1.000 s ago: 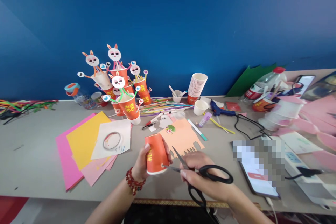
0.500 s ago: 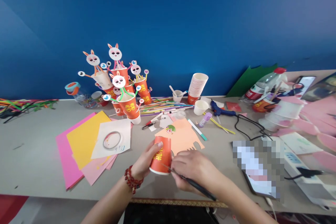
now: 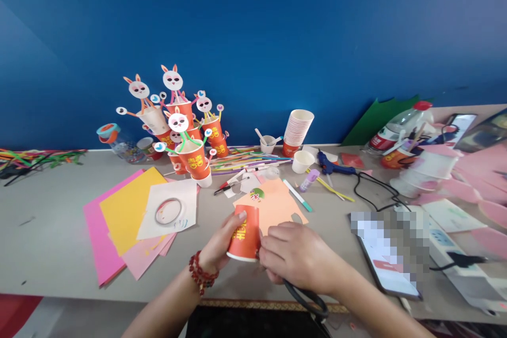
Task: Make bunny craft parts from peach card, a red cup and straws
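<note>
A red paper cup point(image 3: 244, 232) with yellow lettering is tilted upside down, its white rim towards me. My left hand point(image 3: 221, 243) is closed around the cup's left side, thumb on top, with a red bead bracelet at the wrist. Against the cup's right side, near the rim, my right hand point(image 3: 291, 256) is closed on a pair of scissors point(image 3: 307, 298). Their black handles stick out below the palm, while the blades are mostly hidden behind the fingers and cup. Under and behind the cup lies a peach sheet of paper point(image 3: 277, 200) with cut-outs along its edge.
Rabbit-faced cup figures point(image 3: 194, 161) stand at the back left, near coloured paper point(image 3: 127, 211) and a tape roll point(image 3: 168, 211). Stacked cups point(image 3: 299, 129), a blue glue gun point(image 3: 335, 166) and a glue stick point(image 3: 309, 180) are behind. A phone point(image 3: 386, 259) and power strip point(image 3: 455, 264) lie right.
The scissors have turned in my right hand: the handles show more openly, and the blade across the cup is out of sight. The cup has shifted slightly right.
</note>
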`<move>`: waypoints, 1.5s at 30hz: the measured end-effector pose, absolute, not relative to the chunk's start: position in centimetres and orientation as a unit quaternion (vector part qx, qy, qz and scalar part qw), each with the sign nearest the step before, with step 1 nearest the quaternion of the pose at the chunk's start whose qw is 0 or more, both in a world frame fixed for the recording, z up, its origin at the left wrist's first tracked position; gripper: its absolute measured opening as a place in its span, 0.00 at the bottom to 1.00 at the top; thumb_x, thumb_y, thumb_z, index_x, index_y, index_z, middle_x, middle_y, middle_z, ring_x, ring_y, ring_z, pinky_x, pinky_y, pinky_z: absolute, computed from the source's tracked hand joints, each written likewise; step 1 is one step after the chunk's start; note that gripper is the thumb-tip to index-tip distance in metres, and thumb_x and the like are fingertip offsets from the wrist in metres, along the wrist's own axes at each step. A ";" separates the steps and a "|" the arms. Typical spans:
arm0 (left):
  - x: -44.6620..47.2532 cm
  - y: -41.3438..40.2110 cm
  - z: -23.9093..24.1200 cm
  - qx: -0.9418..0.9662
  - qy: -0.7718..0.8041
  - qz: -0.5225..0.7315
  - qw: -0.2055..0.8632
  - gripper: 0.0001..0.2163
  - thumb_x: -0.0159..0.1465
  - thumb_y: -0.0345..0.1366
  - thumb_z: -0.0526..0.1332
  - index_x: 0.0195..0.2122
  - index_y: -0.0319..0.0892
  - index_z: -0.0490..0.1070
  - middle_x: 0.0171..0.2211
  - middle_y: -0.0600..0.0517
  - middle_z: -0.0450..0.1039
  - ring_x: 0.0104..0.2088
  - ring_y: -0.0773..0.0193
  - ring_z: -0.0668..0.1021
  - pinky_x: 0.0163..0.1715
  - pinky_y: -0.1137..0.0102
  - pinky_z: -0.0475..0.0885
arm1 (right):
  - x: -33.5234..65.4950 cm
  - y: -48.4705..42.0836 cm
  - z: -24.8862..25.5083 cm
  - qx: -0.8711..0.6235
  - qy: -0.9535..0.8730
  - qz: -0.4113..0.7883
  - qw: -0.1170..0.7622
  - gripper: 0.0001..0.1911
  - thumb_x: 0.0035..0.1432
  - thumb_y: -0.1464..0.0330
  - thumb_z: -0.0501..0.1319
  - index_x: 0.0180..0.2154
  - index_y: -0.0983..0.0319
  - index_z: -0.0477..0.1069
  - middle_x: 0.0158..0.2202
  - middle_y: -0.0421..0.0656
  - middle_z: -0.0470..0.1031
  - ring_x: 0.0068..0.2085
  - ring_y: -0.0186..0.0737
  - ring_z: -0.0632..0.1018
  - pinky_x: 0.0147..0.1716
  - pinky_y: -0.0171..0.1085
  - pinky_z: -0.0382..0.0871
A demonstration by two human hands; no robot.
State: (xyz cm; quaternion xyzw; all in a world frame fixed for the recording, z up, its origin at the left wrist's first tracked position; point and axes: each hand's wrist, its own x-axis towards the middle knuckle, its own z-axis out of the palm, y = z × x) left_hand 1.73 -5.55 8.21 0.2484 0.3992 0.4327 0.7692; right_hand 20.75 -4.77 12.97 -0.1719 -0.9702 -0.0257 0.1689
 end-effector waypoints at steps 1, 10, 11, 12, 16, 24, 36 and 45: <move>1.7 -5.6 8.3 0.266 0.406 0.444 0.754 0.20 0.59 0.49 0.65 0.39 0.34 0.75 0.31 0.46 0.79 0.30 0.59 0.79 0.32 0.68 0.73 | 20.8 -4.7 13.0 -0.175 -0.970 -0.026 0.168 0.09 0.60 0.71 0.59 0.27 0.61 0.69 0.25 0.38 0.73 0.27 0.36 0.67 0.25 0.40 0.49; 1.0 -6.2 8.6 0.442 0.468 0.496 0.583 0.19 0.60 0.48 0.64 0.46 0.40 0.70 0.37 0.48 0.78 0.36 0.58 0.78 0.35 0.68 0.73 | 20.3 -5.0 10.9 -0.212 -0.941 0.036 0.263 0.09 0.55 0.76 0.56 0.25 0.60 0.66 0.21 0.37 0.70 0.23 0.34 0.68 0.24 0.35 0.56; 0.9 -6.2 8.6 0.455 0.460 0.501 0.575 0.19 0.60 0.48 0.64 0.47 0.40 0.70 0.37 0.48 0.78 0.37 0.57 0.78 0.37 0.67 0.74 | 20.2 -5.1 10.7 -0.221 -0.932 0.047 0.285 0.09 0.55 0.76 0.56 0.25 0.60 0.66 0.21 0.37 0.70 0.23 0.34 0.68 0.25 0.35 0.57; 0.8 -6.2 8.7 0.467 0.452 0.506 0.568 0.19 0.60 0.47 0.63 0.48 0.41 0.69 0.38 0.48 0.78 0.39 0.56 0.78 0.39 0.65 0.74 | 20.0 -5.2 10.5 -0.229 -0.923 0.064 0.303 0.10 0.54 0.77 0.55 0.24 0.60 0.65 0.20 0.37 0.70 0.23 0.33 0.69 0.25 0.34 0.58; 0.7 -6.1 9.1 0.508 0.439 0.523 0.525 0.19 0.60 0.45 0.64 0.50 0.42 0.68 0.42 0.47 0.77 0.41 0.56 0.78 0.43 0.64 0.73 | 19.9 -5.4 10.5 -0.238 -0.889 0.197 0.339 0.14 0.58 0.75 0.53 0.21 0.60 0.62 0.20 0.37 0.69 0.23 0.33 0.69 0.28 0.32 0.62; 0.2 -6.1 8.4 0.550 0.378 0.573 0.476 0.25 0.57 0.49 0.66 0.52 0.41 0.68 0.43 0.44 0.76 0.41 0.52 0.78 0.43 0.62 0.74 | 19.9 -6.1 11.6 -0.398 -0.669 0.573 0.255 0.13 0.56 0.69 0.55 0.20 0.62 0.68 0.18 0.38 0.68 0.21 0.32 0.69 0.21 0.30 0.60; 0.5 -5.7 7.4 0.488 0.192 0.608 0.596 0.26 0.57 0.53 0.65 0.55 0.52 0.64 0.49 0.45 0.73 0.51 0.46 0.73 0.48 0.53 0.72 | 20.2 -6.6 12.6 -0.435 -0.603 0.611 0.272 0.12 0.53 0.67 0.54 0.21 0.63 0.68 0.20 0.40 0.71 0.21 0.32 0.70 0.19 0.29 0.62; 0.1 -6.5 5.2 0.444 0.241 0.641 0.578 0.29 0.52 0.52 0.69 0.53 0.53 0.67 0.51 0.44 0.73 0.55 0.43 0.73 0.51 0.53 0.71 | 20.0 -6.8 13.1 -0.466 -0.622 0.565 0.277 0.13 0.54 0.67 0.53 0.20 0.63 0.69 0.20 0.40 0.71 0.21 0.31 0.69 0.19 0.29 0.61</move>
